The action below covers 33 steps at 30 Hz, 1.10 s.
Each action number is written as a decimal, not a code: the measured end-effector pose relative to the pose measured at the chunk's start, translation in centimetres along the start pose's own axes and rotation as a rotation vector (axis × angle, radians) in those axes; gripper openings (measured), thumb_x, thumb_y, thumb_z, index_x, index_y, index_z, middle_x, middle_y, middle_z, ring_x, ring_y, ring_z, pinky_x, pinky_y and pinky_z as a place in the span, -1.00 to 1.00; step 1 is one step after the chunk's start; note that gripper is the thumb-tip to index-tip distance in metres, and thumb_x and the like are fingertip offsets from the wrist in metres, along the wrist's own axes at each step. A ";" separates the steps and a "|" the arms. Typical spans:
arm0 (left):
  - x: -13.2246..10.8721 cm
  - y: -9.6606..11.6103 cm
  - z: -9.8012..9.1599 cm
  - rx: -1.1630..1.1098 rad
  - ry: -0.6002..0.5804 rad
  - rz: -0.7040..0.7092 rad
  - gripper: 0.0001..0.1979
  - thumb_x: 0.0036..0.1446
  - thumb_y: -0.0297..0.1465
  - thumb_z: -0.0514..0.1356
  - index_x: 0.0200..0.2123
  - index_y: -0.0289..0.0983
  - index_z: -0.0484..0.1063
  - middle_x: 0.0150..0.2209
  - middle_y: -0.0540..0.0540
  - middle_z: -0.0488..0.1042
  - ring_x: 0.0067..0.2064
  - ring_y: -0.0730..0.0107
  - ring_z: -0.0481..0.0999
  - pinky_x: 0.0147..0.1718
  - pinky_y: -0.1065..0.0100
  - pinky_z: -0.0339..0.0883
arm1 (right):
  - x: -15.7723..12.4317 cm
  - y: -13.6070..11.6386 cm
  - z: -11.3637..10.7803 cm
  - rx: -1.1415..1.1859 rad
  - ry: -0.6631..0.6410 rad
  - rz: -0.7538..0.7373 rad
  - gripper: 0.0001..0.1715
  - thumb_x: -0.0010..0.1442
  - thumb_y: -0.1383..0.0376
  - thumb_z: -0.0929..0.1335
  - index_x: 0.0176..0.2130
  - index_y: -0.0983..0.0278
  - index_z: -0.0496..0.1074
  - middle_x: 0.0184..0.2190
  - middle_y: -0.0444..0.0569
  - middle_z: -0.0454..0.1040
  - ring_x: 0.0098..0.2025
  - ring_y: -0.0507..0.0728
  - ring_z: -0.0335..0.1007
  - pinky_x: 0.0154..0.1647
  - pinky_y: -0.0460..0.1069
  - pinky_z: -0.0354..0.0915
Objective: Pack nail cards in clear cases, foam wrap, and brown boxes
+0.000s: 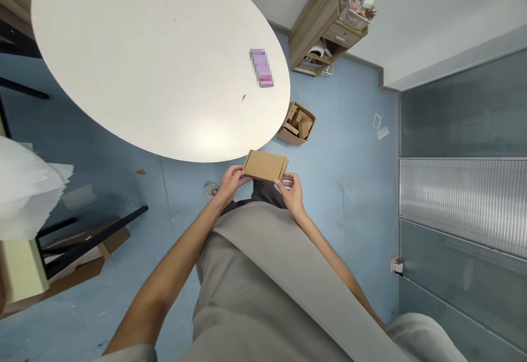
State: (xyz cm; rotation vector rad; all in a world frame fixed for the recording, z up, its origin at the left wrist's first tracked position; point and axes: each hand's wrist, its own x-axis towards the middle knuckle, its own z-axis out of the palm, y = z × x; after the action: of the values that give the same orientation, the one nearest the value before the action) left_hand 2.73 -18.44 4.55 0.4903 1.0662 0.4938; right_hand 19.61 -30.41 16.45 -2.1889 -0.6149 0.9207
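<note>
The box [265, 165] is held just beside the table [173, 88], whose rim, at eleven o'clock, could knock its corner. The left hand [233, 182] at eight and right hand [291, 191] at four, both part-curled, grip its ends; loosened fingertips could drop it onto the floor [349, 186] or the carton [290, 136] at one.

An office-like room, by its oval table [156, 63], wooden cabinet [315, 11] and glazed partition [463, 200].

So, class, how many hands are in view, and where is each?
2: the left hand holds the left end of the small cardboard box, and the right hand holds its right end. No others show.
</note>
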 end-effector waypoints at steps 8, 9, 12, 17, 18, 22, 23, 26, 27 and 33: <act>6.8 1.7 8.9 0.190 0.020 -0.027 -0.82 0.19 -0.35 0.26 -0.16 -0.18 0.34 -0.08 -0.12 0.59 -0.01 0.24 0.69 0.17 -0.02 0.64 | 8.9 0.5 -5.0 0.014 -0.029 0.034 -0.43 0.24 -0.11 0.51 0.05 0.08 0.32 0.17 0.03 0.57 -0.18 0.17 0.61 -0.05 0.09 0.52; 7.8 2.0 10.4 0.212 0.028 -0.037 -0.82 0.19 -0.36 0.27 -0.17 -0.17 0.33 -0.08 -0.13 0.59 0.01 0.24 0.68 0.17 -0.01 0.64 | 10.5 1.0 -6.0 0.030 -0.030 0.036 -0.43 0.25 -0.11 0.50 0.05 0.08 0.31 0.17 0.02 0.57 -0.18 0.17 0.61 -0.05 0.09 0.52; 10.9 2.9 15.1 0.284 0.056 -0.059 -0.78 0.17 -0.38 0.30 -0.18 -0.16 0.31 -0.07 -0.13 0.58 0.02 0.23 0.68 0.16 0.01 0.64 | 15.5 3.1 -8.7 0.097 -0.031 0.035 -0.43 0.25 -0.13 0.49 0.05 0.08 0.31 0.13 0.00 0.58 -0.20 0.15 0.62 -0.07 0.08 0.51; 15.4 4.1 21.7 0.517 0.121 -0.018 -0.82 0.17 -0.34 0.31 -0.21 -0.17 0.36 -0.09 -0.12 0.57 -0.02 0.22 0.66 0.10 0.05 0.64 | 23.5 6.9 -11.7 0.272 -0.035 0.142 -0.45 0.25 -0.18 0.46 -0.03 0.09 0.30 -0.05 -0.07 0.62 -0.30 0.12 0.62 -0.15 0.05 0.50; 16.2 4.3 22.7 0.573 0.135 0.008 -0.83 0.19 -0.33 0.30 -0.19 -0.17 0.38 -0.06 -0.14 0.57 -0.01 0.19 0.65 0.08 0.06 0.64 | 24.8 7.5 -12.0 0.316 -0.027 0.179 -0.45 0.26 -0.18 0.46 -0.03 0.09 0.30 -0.08 -0.08 0.62 -0.31 0.10 0.62 -0.16 0.03 0.51; 19.1 4.6 26.7 0.810 0.152 0.111 -0.81 0.23 -0.26 0.30 -0.14 -0.17 0.43 0.02 -0.21 0.61 0.09 0.06 0.65 0.12 0.04 0.59 | 29.4 9.0 -13.2 0.464 0.046 0.279 -0.45 0.31 -0.20 0.44 -0.01 0.13 0.33 -0.10 -0.06 0.64 -0.32 0.08 0.66 -0.19 0.00 0.54; 19.9 4.6 27.8 0.854 0.148 0.125 -0.80 0.23 -0.25 0.31 -0.13 -0.17 0.44 0.01 -0.22 0.63 0.10 0.03 0.65 0.14 0.03 0.57 | 30.4 9.2 -13.7 0.486 0.068 0.288 -0.43 0.32 -0.21 0.43 0.00 0.13 0.34 -0.09 -0.04 0.64 -0.31 0.09 0.67 -0.19 0.00 0.54; 22.5 4.9 31.5 0.916 0.110 0.143 -0.73 0.23 -0.23 0.34 -0.05 -0.18 0.48 0.04 -0.25 0.64 0.12 -0.01 0.65 0.13 0.03 0.56 | 33.8 9.5 -15.7 0.519 0.133 0.300 -0.36 0.32 -0.26 0.40 0.05 0.15 0.36 -0.06 0.02 0.63 -0.29 0.11 0.69 -0.22 0.00 0.55; 23.5 5.1 33.0 0.925 0.092 0.145 -0.70 0.25 -0.23 0.34 -0.01 -0.19 0.48 0.05 -0.26 0.64 0.12 -0.01 0.65 0.11 0.03 0.57 | 35.1 9.5 -16.5 0.524 0.152 0.299 -0.34 0.33 -0.27 0.39 0.07 0.17 0.37 -0.04 0.05 0.63 -0.27 0.12 0.70 -0.22 -0.01 0.56; 28.3 7.2 41.0 1.034 0.061 0.215 -0.63 0.28 -0.38 0.31 0.14 -0.30 0.50 0.24 -0.39 0.57 0.27 -0.08 0.59 0.30 -0.01 0.42 | 42.3 9.6 -21.3 0.554 0.175 0.308 -0.15 0.46 -0.25 0.24 0.45 0.18 0.26 0.37 0.23 0.44 -0.11 0.13 0.75 -0.08 0.01 0.64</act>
State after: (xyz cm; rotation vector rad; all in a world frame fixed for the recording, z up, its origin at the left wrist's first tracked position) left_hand 50.12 -1.44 5.55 1.5158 1.2900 0.1011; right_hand 64.19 -18.40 2.16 -1.8481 0.0697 0.9068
